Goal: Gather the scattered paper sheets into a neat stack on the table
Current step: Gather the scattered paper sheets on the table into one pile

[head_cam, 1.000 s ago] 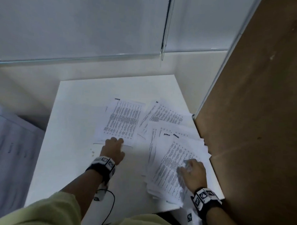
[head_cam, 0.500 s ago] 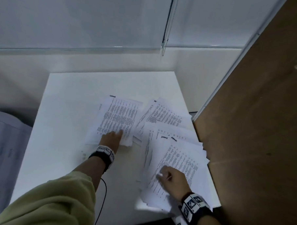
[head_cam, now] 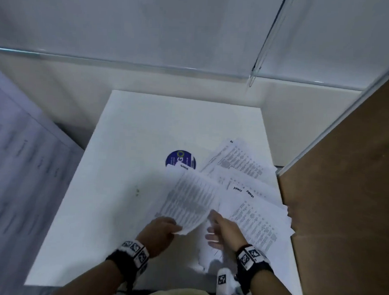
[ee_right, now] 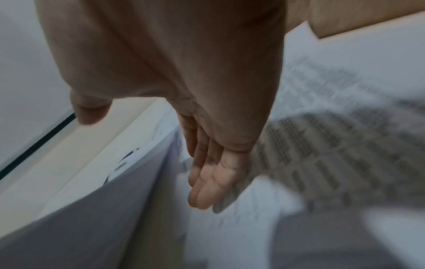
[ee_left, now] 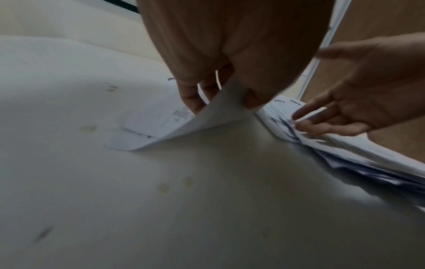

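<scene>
A: What has changed since half a second ago?

B: The left hand was pressing flat on a sheet lying on the table; now it is lifting that sheet by its near edge, and a blue round sticker that the paper was covering is showing on the table.

A: How is the hand gripping?

B: In the left wrist view the fingers are sitting on one face and the thumb on the other, pinching the near edge. The sheet is curling upward, and its far end is overlapping the edge of the sticker.

A: And the right hand?

B: The right hand is hanging open, fingers straight and together, holding nothing. It is hovering just beside the lifted sheet, over the left edge of the pile. In the left wrist view its fingertips are touching the ruffled edge of that pile.

A: Where is the pile lying?

B: Along the right side of the table, fanned out and uneven, with more sheets spreading toward the far right corner. A brown board is standing just to the right of the table.
</scene>
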### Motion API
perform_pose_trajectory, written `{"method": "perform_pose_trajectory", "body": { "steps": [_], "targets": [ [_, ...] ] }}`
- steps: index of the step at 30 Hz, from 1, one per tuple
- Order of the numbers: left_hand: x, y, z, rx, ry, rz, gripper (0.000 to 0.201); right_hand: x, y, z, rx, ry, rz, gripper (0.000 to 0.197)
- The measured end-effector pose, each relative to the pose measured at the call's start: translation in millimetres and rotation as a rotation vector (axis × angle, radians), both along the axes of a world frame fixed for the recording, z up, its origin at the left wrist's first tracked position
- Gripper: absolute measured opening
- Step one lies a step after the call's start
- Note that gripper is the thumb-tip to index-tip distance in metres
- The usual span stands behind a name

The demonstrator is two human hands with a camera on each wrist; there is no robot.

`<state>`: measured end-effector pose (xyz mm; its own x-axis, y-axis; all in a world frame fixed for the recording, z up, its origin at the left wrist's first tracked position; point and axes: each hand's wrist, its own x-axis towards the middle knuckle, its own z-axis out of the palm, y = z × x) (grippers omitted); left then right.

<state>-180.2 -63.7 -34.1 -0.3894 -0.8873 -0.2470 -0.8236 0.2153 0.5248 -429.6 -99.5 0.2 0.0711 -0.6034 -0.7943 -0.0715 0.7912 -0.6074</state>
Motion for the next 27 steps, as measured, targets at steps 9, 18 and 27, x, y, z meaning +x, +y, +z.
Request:
{"method": "perform_pose_trajectory", "body": {
  "steps": [9, 18, 27],
  "targets": [
    [50.8, 46.6, 5.5, 0.227, 0.019, -0.002, 0.060, 59.9, -7.7, -25.8, -0.300, 0.460, 0.344, 0.037],
    [49.4, -5.6, 7.9, 0.170, 0.043, 0.285, 0.051, -58.0, 19.9, -8.8, -0.219, 0.580, 0.002, 0.060],
    [-47.9, -54.9, 16.3, 0.310, -0.019, 0.224, 0.063, -121.6, 56.9, -15.9, 0.035, 0.872, -0.024, 0.067]
  ]
}}
